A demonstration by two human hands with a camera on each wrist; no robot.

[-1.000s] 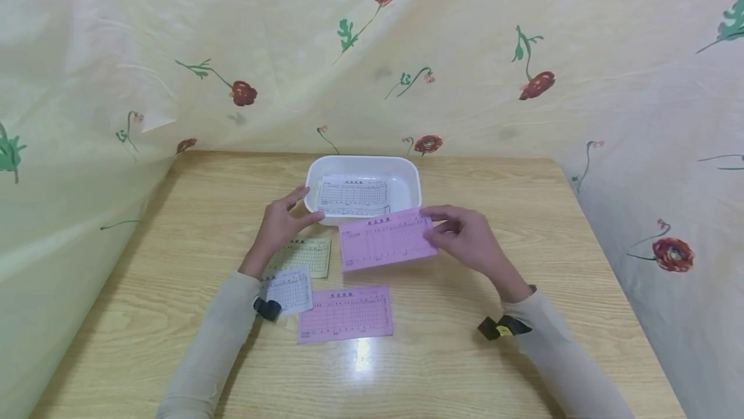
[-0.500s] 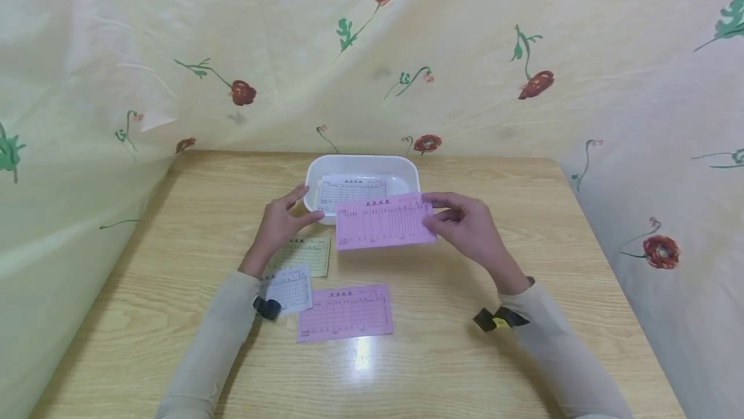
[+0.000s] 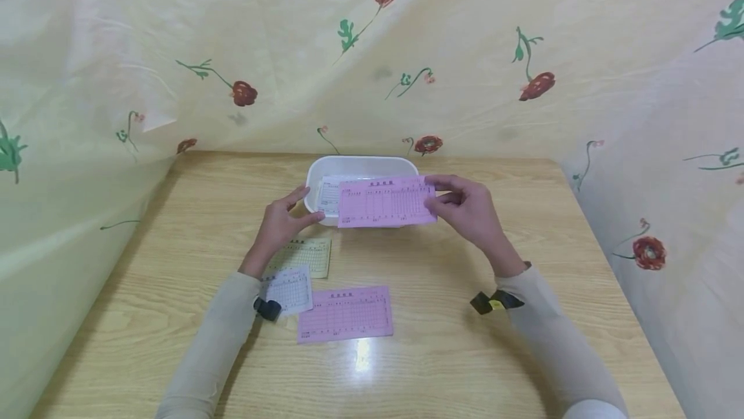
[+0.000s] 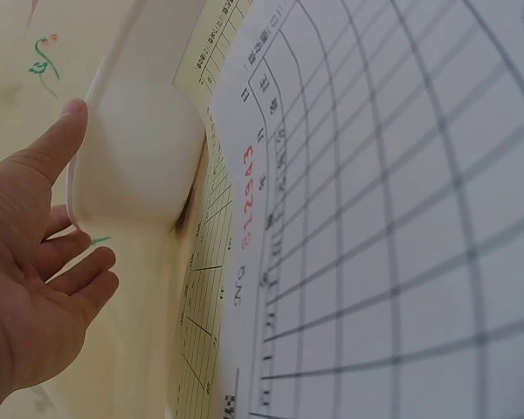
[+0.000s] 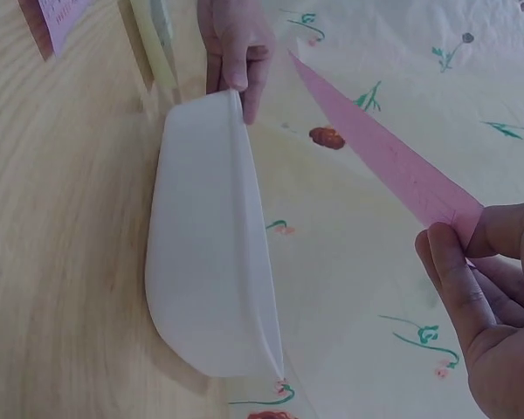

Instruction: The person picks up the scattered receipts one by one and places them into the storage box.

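My right hand [image 3: 465, 212] pinches the right edge of a pink printed slip [image 3: 386, 202] and holds it in the air over the white plastic tub [image 3: 360, 166]. In the right wrist view the pink slip [image 5: 384, 153] is seen edge-on above the tub [image 5: 205, 253]. A white printed slip [image 3: 329, 194] lies inside the tub, mostly hidden by the pink one. My left hand [image 3: 285, 219] rests with straight fingers against the tub's left front corner; the left wrist view shows the left hand [image 4: 44, 262] touching the tub [image 4: 135, 157].
On the wooden table [image 3: 465, 354] near my left forearm lie a yellow slip [image 3: 305, 256], a small white slip [image 3: 289, 288] and a second pink slip [image 3: 345, 313]. Flowered cloth [image 3: 407, 51] hangs around the back and both sides of the table.
My right hand has lifted the pink slip off the table and carried it away from me, to above the tub. The left hand has stayed at the tub's corner.
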